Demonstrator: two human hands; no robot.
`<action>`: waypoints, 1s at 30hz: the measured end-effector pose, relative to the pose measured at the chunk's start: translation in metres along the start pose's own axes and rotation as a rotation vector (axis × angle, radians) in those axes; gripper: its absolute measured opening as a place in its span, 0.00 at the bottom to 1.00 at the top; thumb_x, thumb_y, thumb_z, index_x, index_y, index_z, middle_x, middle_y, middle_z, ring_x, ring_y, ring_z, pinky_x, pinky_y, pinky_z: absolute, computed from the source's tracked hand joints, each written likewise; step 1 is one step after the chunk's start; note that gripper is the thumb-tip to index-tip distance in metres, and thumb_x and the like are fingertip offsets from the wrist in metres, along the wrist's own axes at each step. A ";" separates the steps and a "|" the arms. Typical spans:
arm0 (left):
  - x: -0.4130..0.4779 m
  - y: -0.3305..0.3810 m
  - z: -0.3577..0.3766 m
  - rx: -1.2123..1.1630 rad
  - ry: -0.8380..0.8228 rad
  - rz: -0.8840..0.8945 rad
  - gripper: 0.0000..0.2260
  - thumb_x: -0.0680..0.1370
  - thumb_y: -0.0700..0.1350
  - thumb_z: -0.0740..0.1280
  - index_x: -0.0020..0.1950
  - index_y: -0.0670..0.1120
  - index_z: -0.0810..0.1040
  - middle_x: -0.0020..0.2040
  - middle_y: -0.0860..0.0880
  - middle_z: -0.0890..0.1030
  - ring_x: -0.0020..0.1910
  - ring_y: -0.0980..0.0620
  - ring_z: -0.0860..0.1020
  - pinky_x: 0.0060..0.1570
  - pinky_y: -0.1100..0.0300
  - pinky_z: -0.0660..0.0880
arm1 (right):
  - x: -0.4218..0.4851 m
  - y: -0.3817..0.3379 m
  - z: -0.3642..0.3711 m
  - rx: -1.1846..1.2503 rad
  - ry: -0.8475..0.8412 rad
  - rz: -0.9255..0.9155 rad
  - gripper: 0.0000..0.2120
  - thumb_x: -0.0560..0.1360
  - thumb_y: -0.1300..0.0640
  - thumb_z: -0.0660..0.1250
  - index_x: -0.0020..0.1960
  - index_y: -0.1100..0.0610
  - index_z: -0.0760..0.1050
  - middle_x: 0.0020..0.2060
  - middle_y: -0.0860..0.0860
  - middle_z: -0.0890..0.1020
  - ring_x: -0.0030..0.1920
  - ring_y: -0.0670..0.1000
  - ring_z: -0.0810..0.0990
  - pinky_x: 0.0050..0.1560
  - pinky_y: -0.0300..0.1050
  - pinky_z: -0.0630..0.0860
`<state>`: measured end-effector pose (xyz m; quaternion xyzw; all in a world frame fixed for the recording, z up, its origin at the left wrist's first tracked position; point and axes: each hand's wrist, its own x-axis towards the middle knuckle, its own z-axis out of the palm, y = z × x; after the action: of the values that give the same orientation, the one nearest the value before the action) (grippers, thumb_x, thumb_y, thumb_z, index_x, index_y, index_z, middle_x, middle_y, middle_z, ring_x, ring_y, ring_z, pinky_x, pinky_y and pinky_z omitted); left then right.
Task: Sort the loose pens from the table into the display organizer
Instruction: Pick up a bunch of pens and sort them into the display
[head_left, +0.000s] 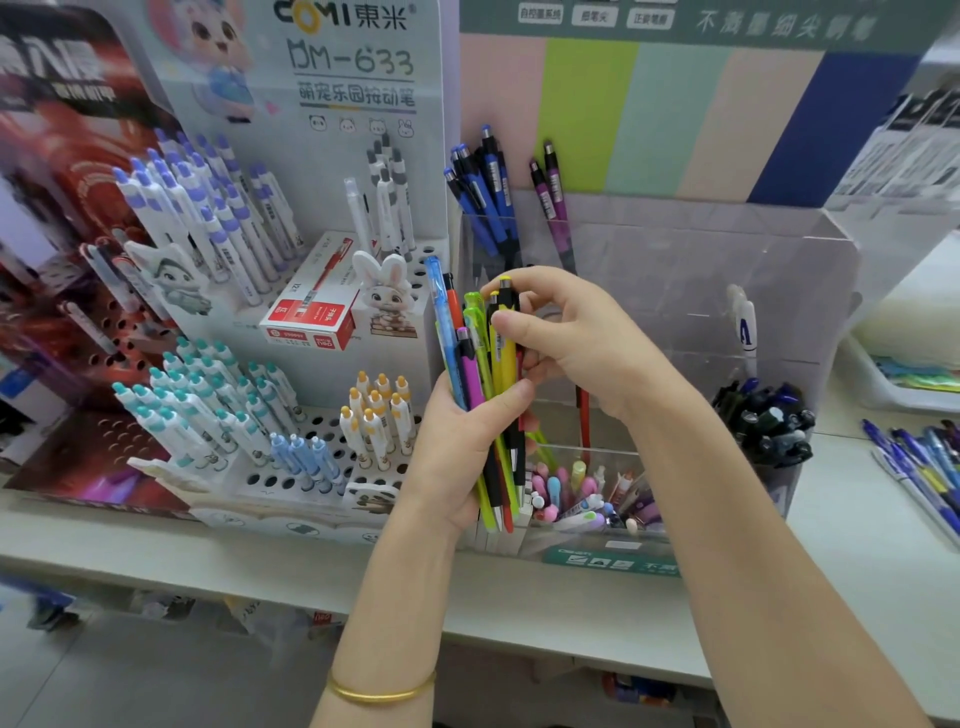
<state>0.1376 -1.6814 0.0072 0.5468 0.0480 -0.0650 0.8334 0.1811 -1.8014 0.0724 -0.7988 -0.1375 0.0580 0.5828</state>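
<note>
**Between both hands: a fistful of pens in front of the organizer**

Between the two hands stands a bundle of pens (480, 384), upright with the clicker ends up: blue, orange, lime green, pink, yellow and black barrels pressed together. The left hand (452, 452) grips the bundle around its lower half, with fingers and thumb curled around it. The right hand (571, 338) reaches in from the other side and pinches the top of a yellow-and-black pen (505, 338) between thumb and fingertips while that pen is among the others.

Just behind both hands is the clear display organizer (701, 260). Beyond the fingertips, blue pens (485, 192) and purple pens (553, 197) lean in its rear compartments. Below the right wrist, its front compartment holds small pastel pens (582, 493). To the right of the right forearm, a single white pen (747, 332) stands above a cluster of dark pens (763, 421).

Further right, loose pens (919, 467) lie on the white table (208, 545). To the left of the left hand, a white perforated stand (322, 431) carries rows of capped pens and a red box (311, 312). A gold bangle (382, 688) circles the left forearm.
</note>
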 end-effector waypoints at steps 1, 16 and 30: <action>0.000 0.001 0.001 -0.001 0.004 -0.005 0.20 0.73 0.43 0.72 0.64 0.44 0.74 0.45 0.46 0.80 0.41 0.50 0.80 0.38 0.57 0.78 | 0.000 0.001 -0.001 0.060 -0.015 0.014 0.08 0.78 0.61 0.65 0.56 0.51 0.75 0.46 0.55 0.77 0.43 0.50 0.84 0.37 0.41 0.81; -0.003 0.009 0.003 -0.073 0.014 -0.069 0.16 0.78 0.46 0.66 0.63 0.41 0.77 0.44 0.46 0.85 0.38 0.51 0.83 0.35 0.58 0.79 | 0.005 0.015 -0.007 0.402 -0.087 0.026 0.05 0.79 0.63 0.62 0.51 0.54 0.73 0.43 0.50 0.78 0.41 0.48 0.81 0.33 0.39 0.78; -0.004 0.016 0.001 -0.100 -0.045 -0.113 0.12 0.78 0.46 0.66 0.58 0.41 0.79 0.40 0.46 0.84 0.38 0.49 0.83 0.39 0.55 0.82 | 0.007 0.022 -0.011 0.620 -0.164 -0.038 0.07 0.74 0.60 0.65 0.52 0.57 0.73 0.42 0.51 0.81 0.41 0.49 0.79 0.40 0.44 0.78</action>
<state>0.1363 -1.6756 0.0231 0.4995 0.0630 -0.1217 0.8554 0.1944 -1.8157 0.0553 -0.5734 -0.1746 0.1503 0.7863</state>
